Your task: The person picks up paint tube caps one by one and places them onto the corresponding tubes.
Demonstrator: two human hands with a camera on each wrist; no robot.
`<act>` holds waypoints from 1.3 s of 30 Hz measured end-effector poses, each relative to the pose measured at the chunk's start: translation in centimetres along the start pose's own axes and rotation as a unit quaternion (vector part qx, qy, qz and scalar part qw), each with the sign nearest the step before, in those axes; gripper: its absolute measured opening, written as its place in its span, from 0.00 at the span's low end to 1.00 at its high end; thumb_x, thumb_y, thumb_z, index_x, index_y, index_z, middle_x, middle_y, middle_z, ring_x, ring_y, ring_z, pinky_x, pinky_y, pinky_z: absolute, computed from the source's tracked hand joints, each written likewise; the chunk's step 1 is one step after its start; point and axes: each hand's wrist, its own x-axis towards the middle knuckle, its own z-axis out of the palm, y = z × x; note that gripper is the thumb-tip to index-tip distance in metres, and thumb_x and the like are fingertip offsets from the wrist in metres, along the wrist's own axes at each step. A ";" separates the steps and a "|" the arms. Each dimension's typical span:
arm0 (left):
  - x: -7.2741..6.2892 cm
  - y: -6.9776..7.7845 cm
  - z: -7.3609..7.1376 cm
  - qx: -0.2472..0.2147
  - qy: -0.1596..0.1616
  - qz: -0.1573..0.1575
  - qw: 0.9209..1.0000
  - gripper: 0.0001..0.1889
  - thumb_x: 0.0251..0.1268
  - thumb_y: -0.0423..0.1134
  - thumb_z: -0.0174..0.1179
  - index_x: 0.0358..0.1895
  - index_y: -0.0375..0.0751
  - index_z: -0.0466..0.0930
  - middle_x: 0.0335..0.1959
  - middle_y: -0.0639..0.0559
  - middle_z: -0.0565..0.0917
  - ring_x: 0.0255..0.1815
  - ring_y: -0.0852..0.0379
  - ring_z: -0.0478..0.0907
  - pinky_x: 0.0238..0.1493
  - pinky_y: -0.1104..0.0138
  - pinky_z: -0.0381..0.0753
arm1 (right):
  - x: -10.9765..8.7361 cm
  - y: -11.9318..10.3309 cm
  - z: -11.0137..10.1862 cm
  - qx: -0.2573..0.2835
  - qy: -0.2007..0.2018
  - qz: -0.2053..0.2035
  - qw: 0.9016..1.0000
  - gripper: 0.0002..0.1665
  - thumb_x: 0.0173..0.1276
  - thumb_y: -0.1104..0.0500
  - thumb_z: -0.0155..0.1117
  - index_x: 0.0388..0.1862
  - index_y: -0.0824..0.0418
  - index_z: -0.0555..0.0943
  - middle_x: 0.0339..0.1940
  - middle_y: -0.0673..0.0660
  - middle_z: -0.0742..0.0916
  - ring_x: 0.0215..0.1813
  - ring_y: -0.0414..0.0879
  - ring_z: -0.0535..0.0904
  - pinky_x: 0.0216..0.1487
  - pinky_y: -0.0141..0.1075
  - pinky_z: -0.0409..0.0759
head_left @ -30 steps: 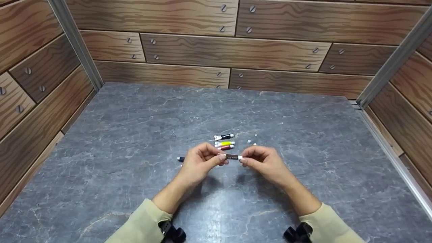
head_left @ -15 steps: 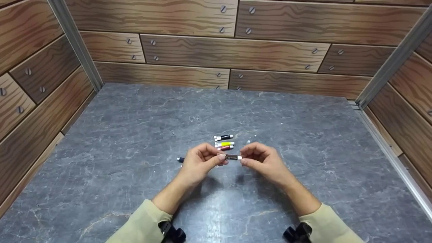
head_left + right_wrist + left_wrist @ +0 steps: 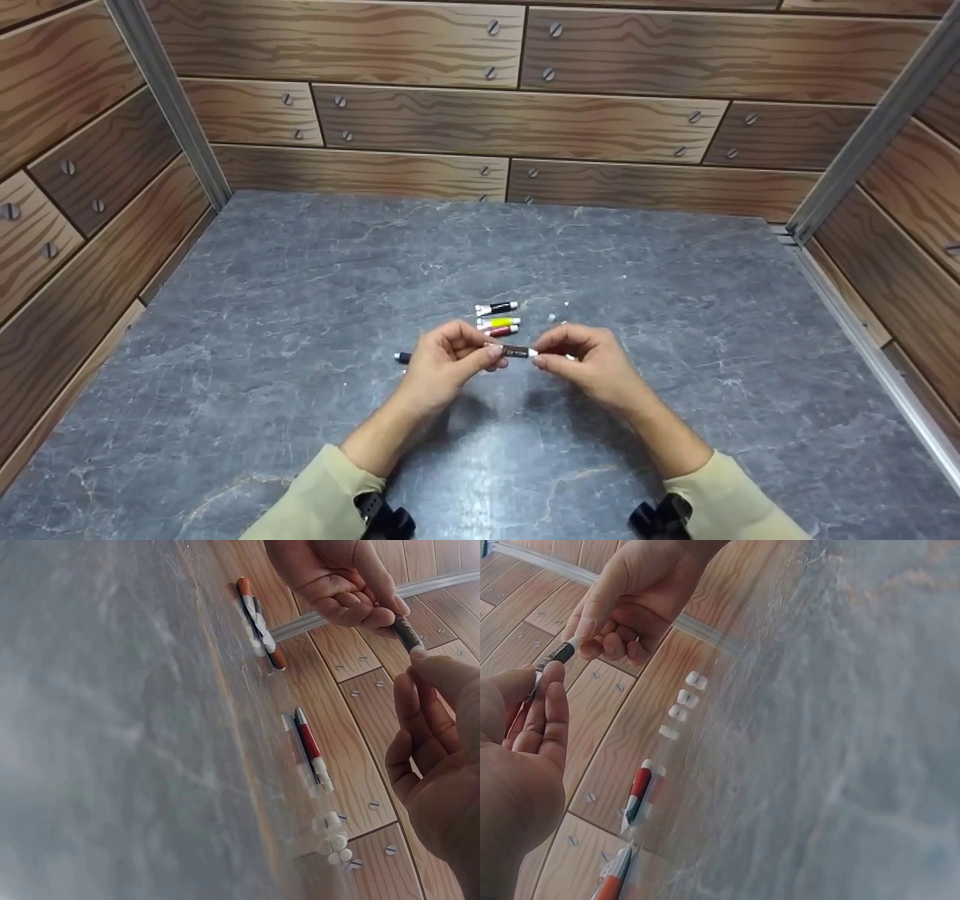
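My left hand (image 3: 455,366) pinches a small brown paint tube (image 3: 515,352) by its crimped end, between thumb and fingers, above the table. At the tube's other end, my right hand (image 3: 589,364) pinches the white cap (image 3: 533,352) with thumb and index finger. The tube lies about level between the two hands. Just beyond them on the table are a black paint tube (image 3: 499,307), a yellow paint tube (image 3: 500,322) and a dark red paint tube (image 3: 502,331), the red one partly hidden by the left hand.
Small loose white caps (image 3: 688,698) lie on the grey marbled table (image 3: 300,300), near the right hand. A dark tube end (image 3: 402,358) shows left of the left hand. Wood-patterned walls (image 3: 420,120) with metal corner posts (image 3: 870,120) enclose the table.
Half a second ago the right fingers were spread a little off the cap; now they are back on it. The left hand and tube have stayed in place. The head view has tilted slightly.
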 end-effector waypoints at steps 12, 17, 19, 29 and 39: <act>0.5 0.9 -1.1 0.170 -0.027 0.048 0.984 0.13 0.63 0.25 0.73 0.49 0.28 0.85 0.49 0.35 0.89 0.41 0.54 0.88 0.43 0.66 0.86 | 0.2 -0.3 0.3 -0.009 0.031 0.015 0.999 0.05 0.70 0.67 0.74 0.42 0.67 0.89 0.32 0.57 0.89 0.34 0.42 0.83 0.35 0.30 0.81; 1.1 1.9 -1.6 0.236 -0.056 0.047 0.969 0.17 0.61 0.25 0.75 0.52 0.28 0.84 0.50 0.35 0.89 0.46 0.42 0.87 0.51 0.54 0.87 | 0.6 -0.6 0.6 -0.016 0.040 0.036 0.998 0.06 0.70 0.65 0.75 0.42 0.67 0.89 0.32 0.59 0.89 0.34 0.43 0.84 0.36 0.31 0.81; 1.4 2.2 -1.7 0.267 -0.065 0.050 0.960 0.17 0.61 0.25 0.75 0.53 0.28 0.84 0.50 0.38 0.90 0.47 0.41 0.87 0.53 0.51 0.86 | 0.9 -0.7 0.7 -0.015 0.045 0.044 0.998 0.06 0.70 0.64 0.75 0.43 0.67 0.89 0.32 0.59 0.89 0.34 0.44 0.84 0.36 0.31 0.81; 2.7 2.9 -2.6 0.358 -0.074 0.090 0.927 0.14 0.61 0.27 0.76 0.50 0.37 0.87 0.42 0.49 0.91 0.44 0.49 0.88 0.51 0.47 0.85 | 2.1 -0.8 0.5 -0.034 0.020 0.058 0.998 0.08 0.71 0.64 0.74 0.43 0.69 0.88 0.35 0.68 0.89 0.35 0.43 0.85 0.38 0.34 0.83; 3.9 2.3 -3.2 0.386 -0.083 0.054 0.917 0.14 0.60 0.29 0.77 0.49 0.35 0.88 0.41 0.53 0.91 0.46 0.51 0.87 0.58 0.43 0.81 | 3.0 -0.1 -0.2 -0.090 -0.023 0.071 0.993 0.07 0.70 0.64 0.76 0.43 0.67 0.90 0.33 0.60 0.90 0.35 0.45 0.84 0.35 0.29 0.78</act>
